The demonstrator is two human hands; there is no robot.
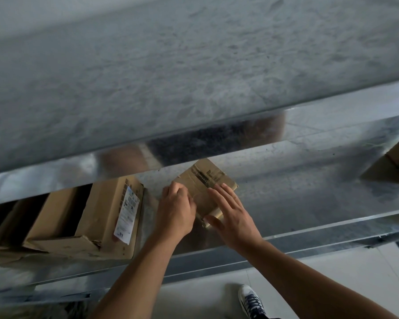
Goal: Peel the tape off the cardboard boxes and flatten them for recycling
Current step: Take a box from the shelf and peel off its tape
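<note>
While my right hand [233, 215] pressed open-fingered on the small box [205, 180], seemingly light and bendy, my left hand [176, 210] curled at its edge, the likeliest hold, grip unseen.

We read no words. White shipping label [126, 215] on big box [101, 212]: barcodes, print blurred. Small box [200, 180]: dark print, smeared, unreadable.

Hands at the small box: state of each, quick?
Left hand: fingers curled at the left edge of the box; grip cannot be told.
Right hand: open, fingers straight, resting on the box.
</note>
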